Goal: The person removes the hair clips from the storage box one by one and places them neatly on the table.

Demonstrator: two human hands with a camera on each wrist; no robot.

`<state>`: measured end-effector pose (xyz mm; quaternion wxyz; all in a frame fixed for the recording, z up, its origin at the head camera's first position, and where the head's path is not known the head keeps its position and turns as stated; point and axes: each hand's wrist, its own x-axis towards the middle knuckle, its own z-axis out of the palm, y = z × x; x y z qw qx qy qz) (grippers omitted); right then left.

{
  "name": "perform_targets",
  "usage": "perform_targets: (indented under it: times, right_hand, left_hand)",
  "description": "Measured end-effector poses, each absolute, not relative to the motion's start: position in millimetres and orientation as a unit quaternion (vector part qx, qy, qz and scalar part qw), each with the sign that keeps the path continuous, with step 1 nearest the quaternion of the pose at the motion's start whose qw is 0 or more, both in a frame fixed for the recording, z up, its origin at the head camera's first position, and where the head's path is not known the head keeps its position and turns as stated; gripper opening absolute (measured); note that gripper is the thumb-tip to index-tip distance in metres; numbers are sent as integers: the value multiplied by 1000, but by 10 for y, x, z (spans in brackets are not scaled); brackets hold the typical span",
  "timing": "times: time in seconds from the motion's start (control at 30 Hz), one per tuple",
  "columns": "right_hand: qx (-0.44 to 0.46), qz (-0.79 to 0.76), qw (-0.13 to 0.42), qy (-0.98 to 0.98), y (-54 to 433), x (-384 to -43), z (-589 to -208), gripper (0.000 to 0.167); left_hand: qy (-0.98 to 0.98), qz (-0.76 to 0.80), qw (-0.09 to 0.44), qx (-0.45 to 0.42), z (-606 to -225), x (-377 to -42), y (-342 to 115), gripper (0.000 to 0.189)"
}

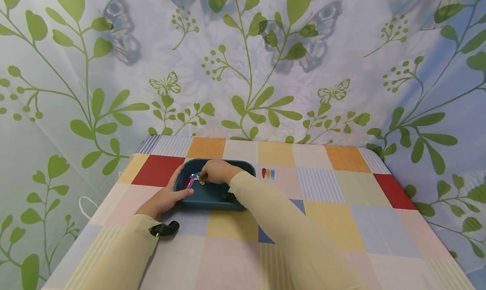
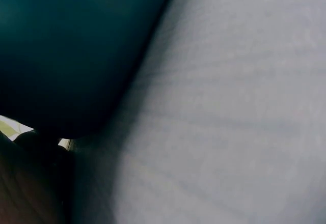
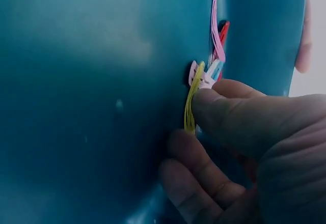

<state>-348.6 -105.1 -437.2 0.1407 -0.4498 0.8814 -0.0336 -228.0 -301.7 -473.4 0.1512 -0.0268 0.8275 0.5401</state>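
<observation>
A dark teal plastic tray (image 1: 212, 205) stands on the table, with several colourful hair clips at its left end. My left hand (image 1: 167, 197) holds the tray's near left corner, thumb at the front rim and fingers along the outer left side. Inside it, my right hand (image 1: 218, 172) pinches a yellow hair clip (image 3: 192, 99) between thumb and finger. Close by in the right wrist view lie a pink clip (image 3: 216, 30), a red clip (image 3: 224, 29) and a partly hidden pale one. The left wrist view mostly shows the tray's outer wall (image 2: 76, 46).
Right of the tray, a red clip (image 1: 263, 172), an orange clip (image 1: 268, 173) and a blue clip (image 1: 272, 174) lie in a row. A patchwork cloth (image 1: 326, 222) covers the table. Behind hangs a leaf-patterned curtain (image 1: 243, 70); a white cable (image 1: 83, 205) shows at left.
</observation>
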Motion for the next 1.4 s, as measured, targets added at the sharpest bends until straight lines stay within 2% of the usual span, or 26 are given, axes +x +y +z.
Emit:
perform_targets:
  times: [0.27, 1.13, 1.4]
  right_hand:
    - [-474, 1, 119, 873, -1107, -3434, -4380, 20]
    - [-439, -21, 132, 888, -1074, -3391, -4333, 24]
    - [-447, -32, 118, 886, -1059, -3403, -4373, 24]
  left_hand:
    - [836, 525, 154, -35, -4733, -2262, -3015, 104]
    - [834, 528, 157, -37, -4737, -2298, -3022, 106]
    - [835, 525, 161, -39, -4730, -2291, -3012, 106]
